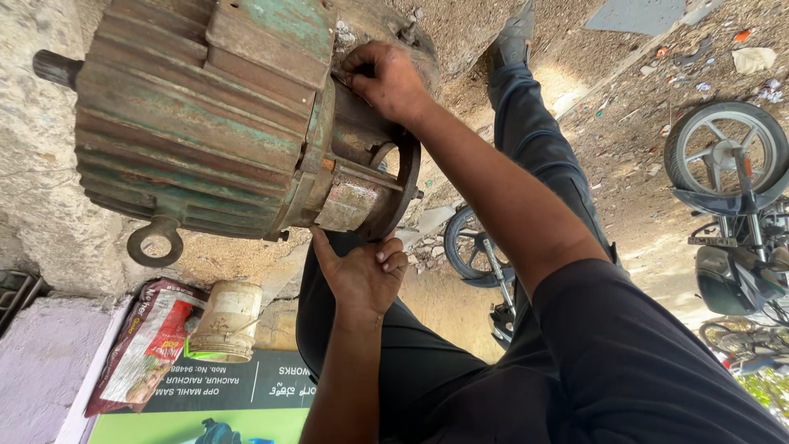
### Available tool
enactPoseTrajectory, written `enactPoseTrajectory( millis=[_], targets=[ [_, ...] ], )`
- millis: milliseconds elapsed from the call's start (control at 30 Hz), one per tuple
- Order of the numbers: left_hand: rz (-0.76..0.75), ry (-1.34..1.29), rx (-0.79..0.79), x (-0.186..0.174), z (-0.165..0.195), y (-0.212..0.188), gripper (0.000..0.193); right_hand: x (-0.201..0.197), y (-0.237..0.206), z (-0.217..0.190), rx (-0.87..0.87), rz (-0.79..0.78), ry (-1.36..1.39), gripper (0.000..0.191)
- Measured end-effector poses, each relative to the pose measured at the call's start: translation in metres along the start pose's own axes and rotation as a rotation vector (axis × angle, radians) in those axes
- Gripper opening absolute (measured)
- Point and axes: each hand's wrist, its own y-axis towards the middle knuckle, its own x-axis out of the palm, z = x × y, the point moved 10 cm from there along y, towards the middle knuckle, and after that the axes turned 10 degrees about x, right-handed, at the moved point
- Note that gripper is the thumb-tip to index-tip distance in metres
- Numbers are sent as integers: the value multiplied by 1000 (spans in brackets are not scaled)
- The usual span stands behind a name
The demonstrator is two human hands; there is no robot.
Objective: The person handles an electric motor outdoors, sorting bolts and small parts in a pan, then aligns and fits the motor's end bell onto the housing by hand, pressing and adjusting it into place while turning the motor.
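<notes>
Two bare hands work on a heavy old electric motor, a ribbed green casting with worn, rusty paint. It sits at the upper left of the view, resting against a rough stone surface, with its shaft stub pointing left and a lifting eye hanging below the body.

The hand at the top of the view, which appears to be the right hand (the picture is turned, so this is judged by the arm running back to the dark sleeve), is closed with curled fingers on the upper edge of the motor's end housing, pinching at something too small to make out. The left hand comes up from below, its fingers folded in and its thumb pressed against the underside of the same housing, bracing it; it does not wrap around anything that can be seen.

The person's leg in dark trousers stretches away behind the motor over dusty ground. Near the lifting eye lie a dirty plastic jar and a crumpled red packet, both beside a green signboard. Parked motorcycles stand at the right edge, well apart from the hands.
</notes>
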Motion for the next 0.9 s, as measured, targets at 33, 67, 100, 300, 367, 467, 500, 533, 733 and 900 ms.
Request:
enactPoseTrajectory(
  millis=[33, 67, 100, 300, 367, 467, 500, 533, 733, 900],
  targets=[
    [-3, -11, 0, 1, 0, 0, 104, 1, 1, -3, -8, 5, 45, 18],
    [-7, -21, 0, 1, 0, 0, 103, 2, 3, -6, -16, 10, 90, 17],
    [-12, -28, 1, 2, 0, 0, 103, 5, 6, 3, 74, -2, 114, 16],
    [-121, -31, 2, 9, 1, -4, 98, 26, 17, 28, 198, -249, 675, 29],
    [-90, -23, -3, 5, 1, -4, 102, 31, 17, 37, 181, -287, 706, 29],
    [-57, -27, -17, 3, -1, -4, 103, 33, 17, 48, 144, -258, 695, 25],
    [-61, -26, -21, 4, -1, -3, 103, 36, 17, 54, 189, -256, 712, 25],
    [-54, -16, -27, 4, -1, -3, 103, 38, 17, 59, 228, -254, 723, 25],
    [-17, 33, -36, 10, -4, -1, 106, 36, 10, 57, 260, -236, 557, 19],
    [37, 91, -41, 13, -5, -1, 105, 37, 6, 60, 260, -204, 453, 19]
  ],
)
